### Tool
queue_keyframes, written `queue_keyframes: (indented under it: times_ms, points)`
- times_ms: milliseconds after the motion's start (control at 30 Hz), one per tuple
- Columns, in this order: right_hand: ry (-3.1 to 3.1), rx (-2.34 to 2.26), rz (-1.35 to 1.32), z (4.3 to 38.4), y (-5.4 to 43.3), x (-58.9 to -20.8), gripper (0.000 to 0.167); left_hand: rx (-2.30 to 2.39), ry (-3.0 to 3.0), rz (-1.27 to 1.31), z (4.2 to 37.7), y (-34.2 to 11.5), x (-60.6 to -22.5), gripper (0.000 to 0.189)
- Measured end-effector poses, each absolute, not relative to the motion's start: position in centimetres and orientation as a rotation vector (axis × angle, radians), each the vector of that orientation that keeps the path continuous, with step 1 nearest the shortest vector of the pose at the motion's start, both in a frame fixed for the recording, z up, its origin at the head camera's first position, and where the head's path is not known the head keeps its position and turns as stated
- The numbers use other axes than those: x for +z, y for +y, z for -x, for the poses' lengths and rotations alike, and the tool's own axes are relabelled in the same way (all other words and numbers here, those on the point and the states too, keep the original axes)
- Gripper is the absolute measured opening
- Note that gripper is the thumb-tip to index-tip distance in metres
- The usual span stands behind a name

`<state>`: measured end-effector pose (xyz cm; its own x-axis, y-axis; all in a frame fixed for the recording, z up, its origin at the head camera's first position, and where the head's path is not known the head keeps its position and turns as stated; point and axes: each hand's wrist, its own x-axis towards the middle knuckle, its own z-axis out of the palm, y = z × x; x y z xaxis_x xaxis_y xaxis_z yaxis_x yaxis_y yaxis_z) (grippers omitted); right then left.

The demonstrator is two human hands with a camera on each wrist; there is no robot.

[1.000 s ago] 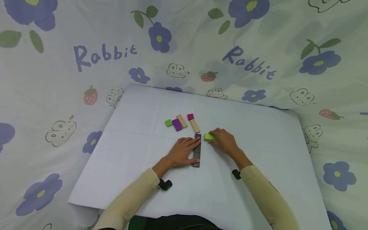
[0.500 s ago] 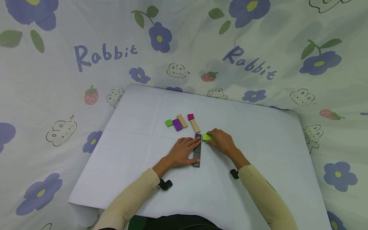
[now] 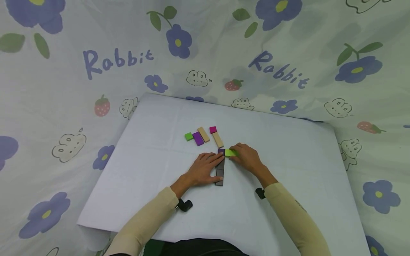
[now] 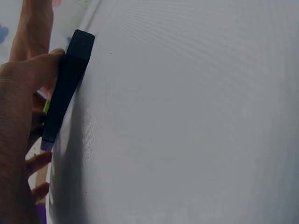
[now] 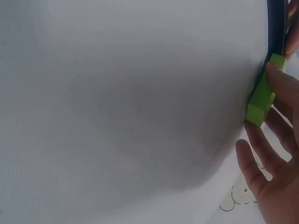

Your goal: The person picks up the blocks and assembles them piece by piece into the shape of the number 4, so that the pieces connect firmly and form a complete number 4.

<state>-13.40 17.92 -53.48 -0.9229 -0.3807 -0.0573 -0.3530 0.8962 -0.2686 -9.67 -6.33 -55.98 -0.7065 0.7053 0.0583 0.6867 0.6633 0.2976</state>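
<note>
A row of dark grey blocks [image 3: 220,172] runs toward the person, with a dark purple block [image 3: 221,150] at its far end. My left hand [image 3: 202,170] rests along its left side, fingers extended over the far part and thumb at the near part. In the left wrist view the dark row [image 4: 70,79] shows from its near end. My right hand [image 3: 249,157] pinches a lime green block [image 3: 230,153] between thumb and fingers. That block lies crosswise, its left end right at the row's far end. The right wrist view shows the thumb over the green block [image 5: 263,95].
Beyond the row lie two tan blocks [image 3: 203,134], a magenta cube [image 3: 213,130], a bright purple block [image 3: 198,139] and a small green block [image 3: 189,136]. A white cloth covers the table [image 3: 282,213]. Behind it hangs a flowered curtain [image 3: 224,42].
My right hand has moved a little to the left, bringing the lime green block up to the row's far end. The left hand has stayed in place.
</note>
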Motion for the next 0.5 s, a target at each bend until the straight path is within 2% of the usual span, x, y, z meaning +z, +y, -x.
queue_keyframes:
  times_ms: [500]
  points:
    - [2.974,-0.381,0.600,13.21,17.79,-53.59,0.045,0.444,2.826,-1.179,9.72,-6.27,-56.30,0.087]
